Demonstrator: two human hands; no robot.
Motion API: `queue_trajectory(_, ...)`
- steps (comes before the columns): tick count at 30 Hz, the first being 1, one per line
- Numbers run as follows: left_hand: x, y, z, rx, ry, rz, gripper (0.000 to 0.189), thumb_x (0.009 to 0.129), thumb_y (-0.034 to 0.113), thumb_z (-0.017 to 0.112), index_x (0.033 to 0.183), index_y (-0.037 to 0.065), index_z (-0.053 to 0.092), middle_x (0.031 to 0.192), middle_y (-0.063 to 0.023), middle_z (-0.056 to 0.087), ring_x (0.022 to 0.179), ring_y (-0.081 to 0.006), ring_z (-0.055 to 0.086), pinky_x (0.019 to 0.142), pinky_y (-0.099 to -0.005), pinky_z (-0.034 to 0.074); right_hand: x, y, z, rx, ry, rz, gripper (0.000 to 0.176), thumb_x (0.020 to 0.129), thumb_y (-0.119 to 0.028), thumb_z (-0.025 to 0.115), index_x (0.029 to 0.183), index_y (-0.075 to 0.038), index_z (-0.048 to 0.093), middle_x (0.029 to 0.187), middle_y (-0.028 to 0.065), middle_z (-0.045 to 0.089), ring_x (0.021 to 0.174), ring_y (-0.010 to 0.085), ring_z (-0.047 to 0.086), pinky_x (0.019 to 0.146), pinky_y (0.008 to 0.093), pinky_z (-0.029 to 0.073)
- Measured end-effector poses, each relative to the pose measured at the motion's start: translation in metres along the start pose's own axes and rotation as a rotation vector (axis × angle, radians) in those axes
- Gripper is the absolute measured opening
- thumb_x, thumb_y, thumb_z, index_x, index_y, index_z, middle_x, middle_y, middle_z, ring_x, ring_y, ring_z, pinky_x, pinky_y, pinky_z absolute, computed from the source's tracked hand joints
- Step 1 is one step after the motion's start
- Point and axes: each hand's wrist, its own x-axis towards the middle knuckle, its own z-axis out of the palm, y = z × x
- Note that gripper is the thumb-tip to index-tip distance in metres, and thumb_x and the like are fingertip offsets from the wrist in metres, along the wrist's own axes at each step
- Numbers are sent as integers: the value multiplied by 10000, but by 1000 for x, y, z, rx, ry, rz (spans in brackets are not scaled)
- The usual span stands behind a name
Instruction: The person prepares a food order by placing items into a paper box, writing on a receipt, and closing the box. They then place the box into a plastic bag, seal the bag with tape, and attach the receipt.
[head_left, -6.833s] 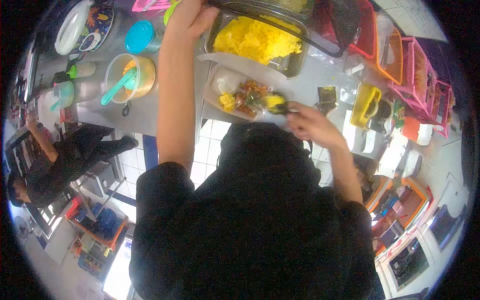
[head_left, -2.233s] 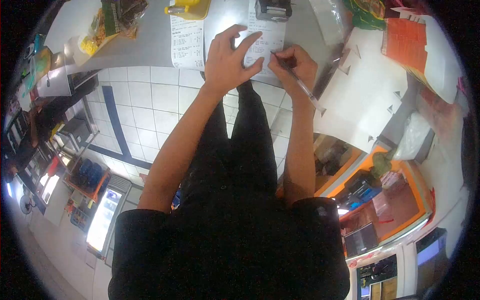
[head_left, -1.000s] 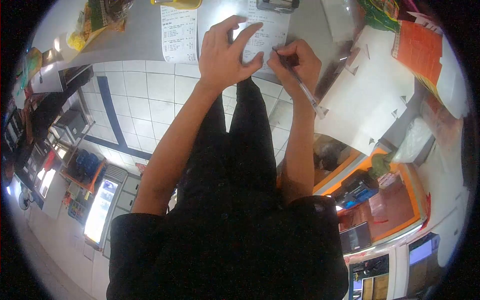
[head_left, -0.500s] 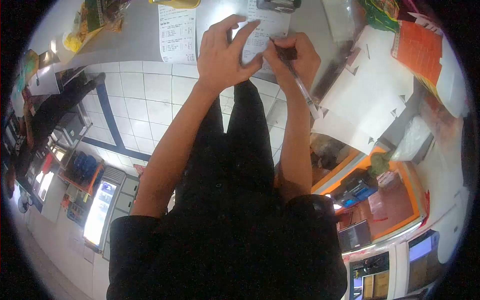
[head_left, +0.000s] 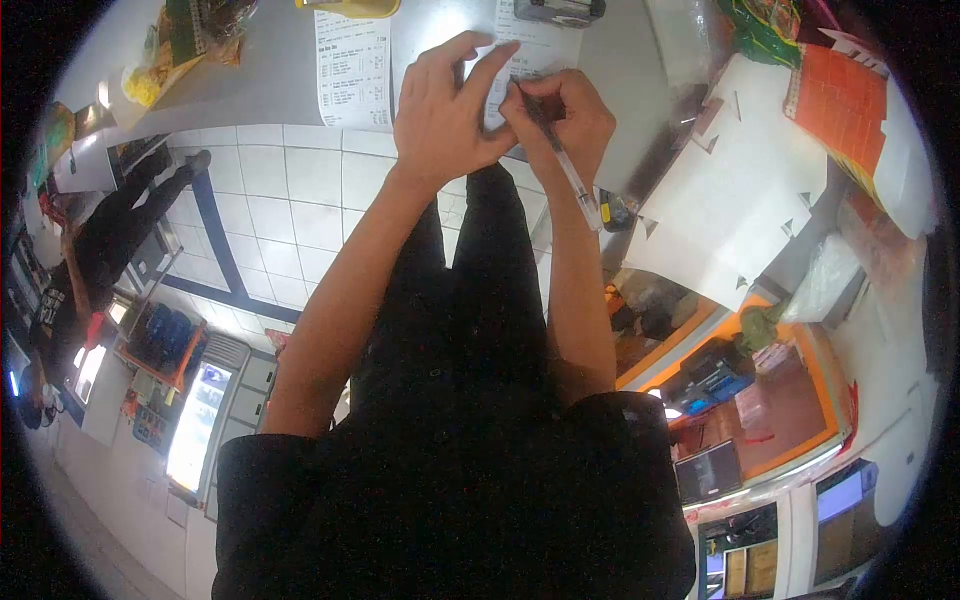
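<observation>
A clear-barrelled pen [head_left: 568,172] is gripped between the fingers of my right hand [head_left: 565,120], its tip end down by a printed receipt [head_left: 545,48]. Spread over the left part of that receipt, my left hand [head_left: 445,105] rests with fingers apart and covers some of the print. Another printed receipt [head_left: 352,70] lies on the grey metal counter [head_left: 270,70] to the left. At the top of the receipt under my hands sits a dark, clear-sided object [head_left: 560,10], partly cut off by the view. The pen tip itself is hidden by my fingers.
A yellow object [head_left: 350,7] lies at the counter's far edge. Right of my arm is a large white sheet [head_left: 730,185], with an orange packet [head_left: 838,105] beyond it. Another person [head_left: 120,225] stands at the left. An orange-framed case [head_left: 770,390] is at lower right.
My right hand has moved left across the receipt with the pen, closer to my left hand. My left hand has stayed put. The person at left has shifted position.
</observation>
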Motion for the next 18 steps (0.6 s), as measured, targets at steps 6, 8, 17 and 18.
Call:
queue_trajectory(6, 1, -3, 1, -1, -16, 20, 628, 662, 342, 736, 1259, 208, 596, 1226, -62, 469, 999, -237, 482, 860, -378, 410, -1, -2, -5, 38, 33, 3, 205, 678, -103, 776, 793, -48, 616, 761, 65, 615, 620, 186, 603, 575, 290, 487)
queue_trajectory(8, 0, 1, -4, -5, -60, -16, 633, 661, 345, 741, 1262, 209, 593, 1236, -65, 469, 1019, -242, 479, 871, -379, 410, -1, -1, -9, 147, 103, 38, 200, 684, -68, 768, 823, -48, 625, 769, 50, 622, 617, 190, 601, 595, 292, 502)
queue_trajectory(17, 0, -3, -6, -71, -60, 36, 659, 662, 331, 738, 1283, 185, 571, 1242, -101, 506, 1004, -262, 477, 870, -403, 399, 36, -26, -63, -668, 506, -201, 459, 793, 70, 524, 1226, -70, 585, 1183, 149, 482, 1076, 271, 522, 860, 355, 482)
queue_trajectory(18, 0, 0, -10, -94, -144, -24, 660, 673, 330, 730, 1291, 171, 560, 1257, -111, 513, 1004, -276, 483, 874, -423, 393, 34, -38, -62, -602, 551, -151, 493, 798, 75, 501, 1263, -77, 570, 1184, 157, 480, 1056, 281, 537, 850, 366, 490)
